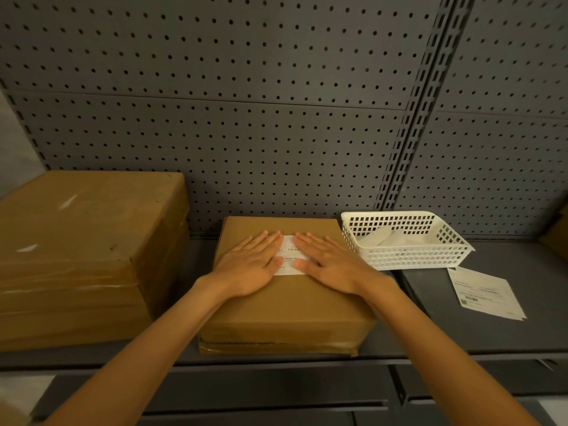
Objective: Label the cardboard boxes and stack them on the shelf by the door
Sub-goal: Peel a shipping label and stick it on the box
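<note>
Hands flat, fingers straight: I see left hand (250, 265) and right hand (330, 264) pressing label (289, 256) onto box (285, 302) on shelf (461, 333), basket (405, 238) just right.

Shelf (461, 336): 2 boxes (285, 305), basket (405, 256), sheets (488, 293).

- Two cardboard boxes: a large box (83, 256) at the shelf's (491, 333) left end, a smaller box (285, 302) mid-shelf
- One label (289, 255)
- One white basket (405, 239)
- One printed sheet (485, 292)
- Two hands: left hand (250, 265), right hand (332, 262)
</note>
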Tool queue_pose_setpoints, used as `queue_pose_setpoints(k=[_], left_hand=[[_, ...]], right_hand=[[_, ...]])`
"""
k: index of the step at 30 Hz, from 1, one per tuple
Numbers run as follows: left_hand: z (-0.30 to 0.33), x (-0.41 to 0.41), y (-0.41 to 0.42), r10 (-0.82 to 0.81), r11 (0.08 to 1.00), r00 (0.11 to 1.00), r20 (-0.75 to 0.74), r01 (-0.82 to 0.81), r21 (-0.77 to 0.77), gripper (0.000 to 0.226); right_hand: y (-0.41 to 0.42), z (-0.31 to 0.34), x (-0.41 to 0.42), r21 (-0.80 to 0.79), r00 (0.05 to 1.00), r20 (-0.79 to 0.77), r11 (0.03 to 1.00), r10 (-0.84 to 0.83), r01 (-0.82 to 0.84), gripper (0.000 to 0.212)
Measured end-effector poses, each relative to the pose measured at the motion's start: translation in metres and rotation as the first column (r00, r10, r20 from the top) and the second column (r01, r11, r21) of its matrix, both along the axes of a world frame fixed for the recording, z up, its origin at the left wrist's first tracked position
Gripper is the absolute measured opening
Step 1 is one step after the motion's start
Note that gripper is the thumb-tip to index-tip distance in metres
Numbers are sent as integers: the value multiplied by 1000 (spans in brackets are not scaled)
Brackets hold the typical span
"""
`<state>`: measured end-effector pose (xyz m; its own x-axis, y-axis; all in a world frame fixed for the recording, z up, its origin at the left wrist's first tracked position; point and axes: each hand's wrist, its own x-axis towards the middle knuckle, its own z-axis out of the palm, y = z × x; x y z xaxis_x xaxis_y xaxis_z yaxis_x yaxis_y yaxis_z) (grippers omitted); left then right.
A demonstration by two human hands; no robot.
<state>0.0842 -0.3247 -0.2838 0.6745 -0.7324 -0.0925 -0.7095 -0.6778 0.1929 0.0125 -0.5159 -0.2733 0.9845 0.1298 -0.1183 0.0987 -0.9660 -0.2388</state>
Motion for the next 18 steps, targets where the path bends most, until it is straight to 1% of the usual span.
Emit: queue_pose_setpoints(k=[4, 7, 10, 12, 15, 17, 18], left_hand=[[6, 5, 4, -15, 1000, 1000, -18, 15, 22, 67], [10, 8, 10, -52, 998, 998, -43, 53, 25, 81], [11, 10, 15, -71, 997, 997, -27, 72, 10, 89], [11, 11, 18, -70, 998, 997, -18, 70, 4, 84], [8, 12, 22, -57, 998, 998, -12, 57, 1, 68], [3, 13, 23, -5, 1000, 1000, 17, 5, -23, 58], [0, 14, 24, 34, 999, 999, 28, -33, -42, 55]], right_hand=[[-13, 3, -1, 68, 999, -33, 998, -6, 9, 71], [-17, 1, 1, 153, 999, -37, 988, -9, 14, 70], [-18, 1, 1, 192, 999, -42, 981, -3, 11, 65], [-19, -1, -1, 190, 1000, -20, 982, 0, 4, 60], [-18, -4, -5, 201, 999, 40, 980, -16, 8, 50], [-16, -5, -7, 218, 997, 70, 976, -29, 13, 47], [-15, -5, -7, 202, 997, 76, 979, -27, 11, 47]])
